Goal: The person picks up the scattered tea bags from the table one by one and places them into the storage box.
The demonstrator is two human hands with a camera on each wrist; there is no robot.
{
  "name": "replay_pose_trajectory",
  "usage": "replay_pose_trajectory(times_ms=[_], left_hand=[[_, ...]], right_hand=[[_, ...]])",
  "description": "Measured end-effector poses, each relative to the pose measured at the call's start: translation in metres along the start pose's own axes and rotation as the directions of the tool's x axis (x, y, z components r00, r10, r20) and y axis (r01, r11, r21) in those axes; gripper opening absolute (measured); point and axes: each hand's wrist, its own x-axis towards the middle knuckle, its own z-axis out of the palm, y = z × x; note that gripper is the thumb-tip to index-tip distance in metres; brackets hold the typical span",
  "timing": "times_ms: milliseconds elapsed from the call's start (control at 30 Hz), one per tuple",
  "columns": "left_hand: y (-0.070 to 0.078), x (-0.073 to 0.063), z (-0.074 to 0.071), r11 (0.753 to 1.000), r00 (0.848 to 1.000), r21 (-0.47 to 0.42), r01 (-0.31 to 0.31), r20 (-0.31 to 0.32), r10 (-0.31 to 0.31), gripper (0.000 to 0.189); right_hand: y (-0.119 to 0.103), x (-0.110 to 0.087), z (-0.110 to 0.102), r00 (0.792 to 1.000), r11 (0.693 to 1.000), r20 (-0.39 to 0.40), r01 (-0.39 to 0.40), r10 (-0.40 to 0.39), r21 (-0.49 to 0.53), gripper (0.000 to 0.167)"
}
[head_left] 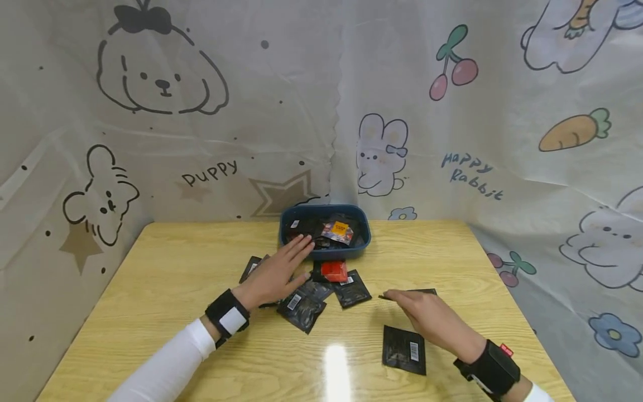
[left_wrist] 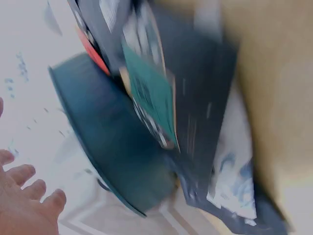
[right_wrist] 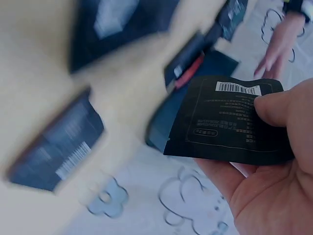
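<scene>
My right hand (head_left: 437, 321) pinches a flat black packet, seen nearly edge-on in the head view. In the right wrist view the thumb lies on the face of this packet (right_wrist: 215, 117), which has a barcode and small print, and the fingers are beneath it. My left hand (head_left: 273, 279), fingers extended, reaches over a pile of black packets (head_left: 302, 310) by the front of a dark blue bin (head_left: 324, 255). Its fingertips overlap the bin's front left edge; whether they touch it I cannot tell. The left wrist view shows spread fingers (left_wrist: 36, 188) with no packet in them.
Several packets fill the bin, one with a colourful picture and orange label (head_left: 339, 230). A red-fronted packet (head_left: 334, 271) lies just before it. Another black packet (head_left: 404, 350) lies on the wooden table (head_left: 201, 240), nearer me. A cartoon-printed cloth (head_left: 301, 111) hangs behind.
</scene>
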Motion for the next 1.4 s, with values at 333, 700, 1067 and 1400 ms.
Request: replay_pose_trajectory(times_ms=[333,700,1067,1400], left_hand=[[0.042,-0.034,0.014,0.997,0.944,-0.047,0.053,0.329,-0.035,0.069],[0.056,-0.041,0.023,0.994,0.902,-0.047,0.103,0.426,-0.074,0.075],[0.068,-0.044,0.027,0.998,0.9,-0.012,0.055,0.433,-0.045,0.069],[0.069,-0.049,0.026,0.989,0.913,0.15,-0.012,0.404,-0.051,0.054]], right_hand=[[0.037,0.083,-0.047,0.971,0.998,-0.231,0.061,-0.062,-0.011,0.039],[0.057,0.174,-0.011,0.972,0.99,-0.225,0.096,-0.07,0.104,0.037],[0.067,0.199,0.042,0.986,0.992,-0.164,0.038,-0.018,0.121,0.036],[0.054,0.201,0.068,1.0,0.98,0.013,-0.021,0.019,0.196,0.046]])
